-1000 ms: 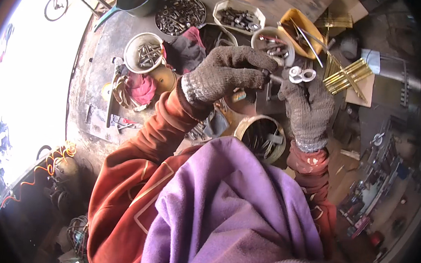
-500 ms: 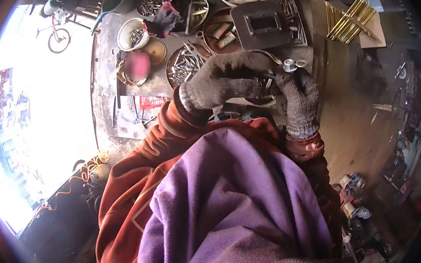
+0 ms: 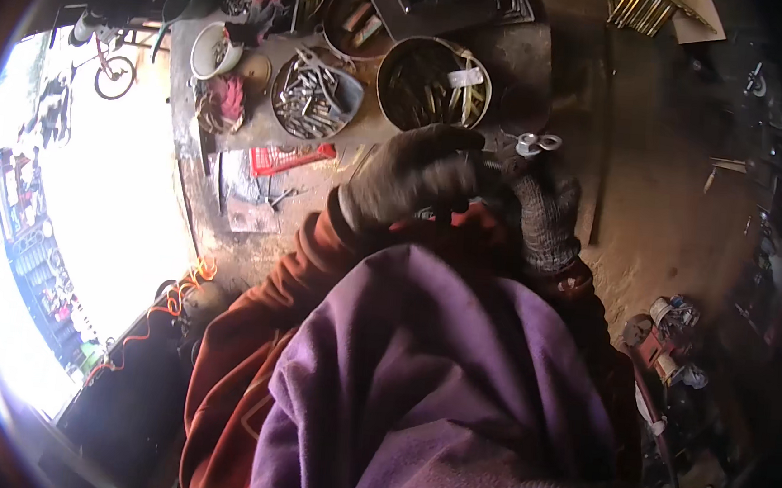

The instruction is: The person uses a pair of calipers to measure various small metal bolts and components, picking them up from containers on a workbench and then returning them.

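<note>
Both my hands wear dark knitted work gloves and meet in front of my chest, near the table's front edge. My right hand (image 3: pixel 545 214) is closed on a shiny metal eye bolt (image 3: pixel 532 144), whose ring and nut-like part stick up above the fingers. Beside it my left hand (image 3: pixel 411 175) is closed, its fingers pressed together and blurred by motion. A thin ribbed piece (image 3: pixel 491 164) shows between the left fingertips and the right hand; whether the left fingers grip it is hard to make out.
Beyond my hands stand a round tin (image 3: pixel 379 89) of dark metal pieces and a bowl (image 3: pixel 278 114) of metal bits with pliers. A dark welding mask (image 3: pixel 393 13) lies at the back. Left are a white bowl (image 3: pixel 195 56) and a red plastic basket (image 3: pixel 270 161); machinery (image 3: pixel 661 340) stands lower right.
The view has shifted so the table sits higher and further left. My hands are now nearer my body, uncovering the round tin. The eye bolt remains in my right hand.
</note>
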### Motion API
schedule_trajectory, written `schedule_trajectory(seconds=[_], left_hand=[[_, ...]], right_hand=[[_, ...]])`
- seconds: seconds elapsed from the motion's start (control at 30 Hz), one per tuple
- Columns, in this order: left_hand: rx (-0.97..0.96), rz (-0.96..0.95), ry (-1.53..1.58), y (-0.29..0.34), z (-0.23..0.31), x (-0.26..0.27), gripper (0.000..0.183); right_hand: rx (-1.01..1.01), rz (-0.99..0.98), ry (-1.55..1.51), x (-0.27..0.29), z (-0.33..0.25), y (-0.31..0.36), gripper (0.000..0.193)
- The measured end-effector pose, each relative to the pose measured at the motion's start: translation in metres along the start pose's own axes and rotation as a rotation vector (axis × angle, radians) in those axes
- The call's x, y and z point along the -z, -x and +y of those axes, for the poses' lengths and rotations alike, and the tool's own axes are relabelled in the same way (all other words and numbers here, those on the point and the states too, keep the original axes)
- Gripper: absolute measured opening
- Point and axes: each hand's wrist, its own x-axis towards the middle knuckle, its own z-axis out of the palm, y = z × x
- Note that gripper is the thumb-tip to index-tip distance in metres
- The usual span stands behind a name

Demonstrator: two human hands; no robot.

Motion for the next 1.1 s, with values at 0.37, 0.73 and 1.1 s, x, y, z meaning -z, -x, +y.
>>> schedule_trajectory(seconds=[0.37, 0.73, 1.1], left_hand=[[0.218, 0.248, 0.389, -0.014, 0.003, -0.027, 0.022], [0.124, 0.164, 0.206, -0.034, -0.026, 0.030, 0.019], [0.306, 0.164, -0.223, -0.054, -0.064, 0.120, 0.041]], right_hand=[[-0.584, -0.104, -0.485, 0.012, -0.030, -0.016, 0.027], [-0.446, -0.210, -0.492, -0.013, -0.028, -0.050, 0.028], [0.367, -0.204, 0.300, -0.083, -0.013, -0.104, 0.018]])
